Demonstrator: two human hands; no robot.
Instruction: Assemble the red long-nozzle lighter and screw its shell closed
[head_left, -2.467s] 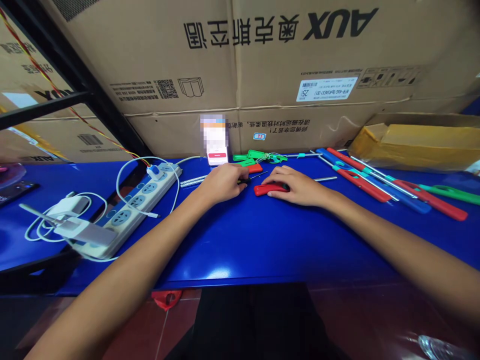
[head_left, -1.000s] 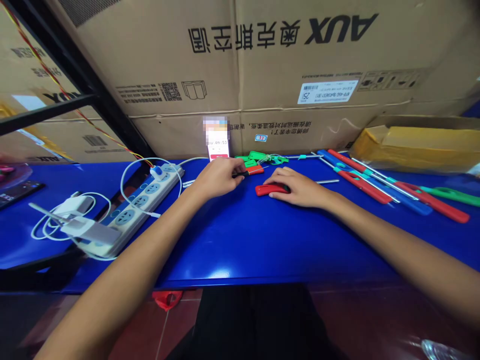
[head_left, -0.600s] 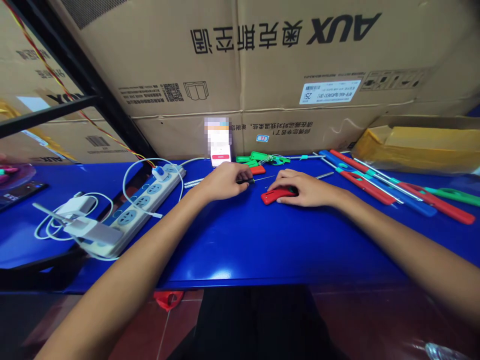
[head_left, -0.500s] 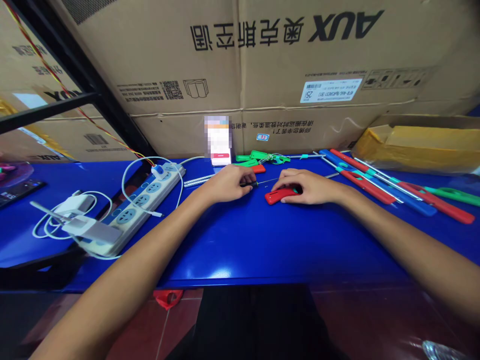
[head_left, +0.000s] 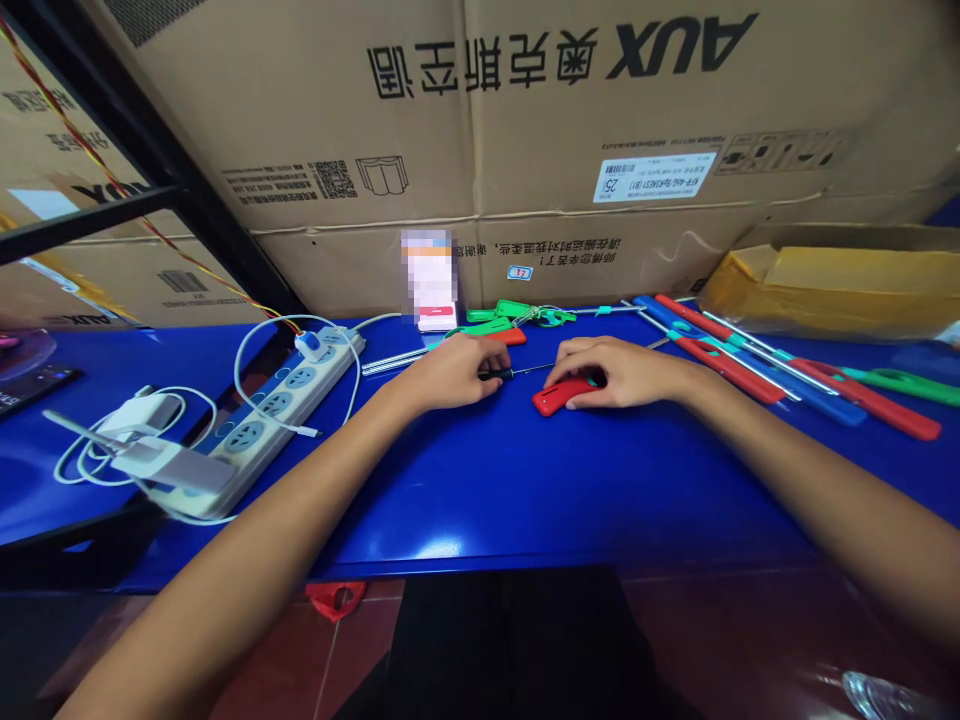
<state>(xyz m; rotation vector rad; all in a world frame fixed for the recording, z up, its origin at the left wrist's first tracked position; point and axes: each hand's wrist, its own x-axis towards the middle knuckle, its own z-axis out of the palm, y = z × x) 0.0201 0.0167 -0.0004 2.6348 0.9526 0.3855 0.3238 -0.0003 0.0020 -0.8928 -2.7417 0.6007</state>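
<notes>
My left hand (head_left: 459,370) is closed round the dark handle of a thin screwdriver (head_left: 513,373), its metal shaft pointing right. That shaft reaches toward my right hand (head_left: 619,368), where the tip is hard to make out. My right fingers are curled over a red long-necked lighter (head_left: 556,395), pressing it to the blue table (head_left: 480,480). A slot shows in its red body, and part of a metal tube emerges behind the hand. Several green lighter parts (head_left: 517,313) and an orange-red piece (head_left: 511,337) lie just behind the hands.
Red, blue and green long lighters (head_left: 795,375) lie at the right by an open carton (head_left: 832,285). A power strip (head_left: 289,405) with white chargers and cables sits left. A lit phone (head_left: 433,280) leans on the large cardboard box (head_left: 540,130). Metal tubes (head_left: 394,361) lie near my left wrist.
The view has shifted slightly. The screwdriver's shaft shows more clearly between my hands, and the red lighter sits at nearly the same place under my right hand.
</notes>
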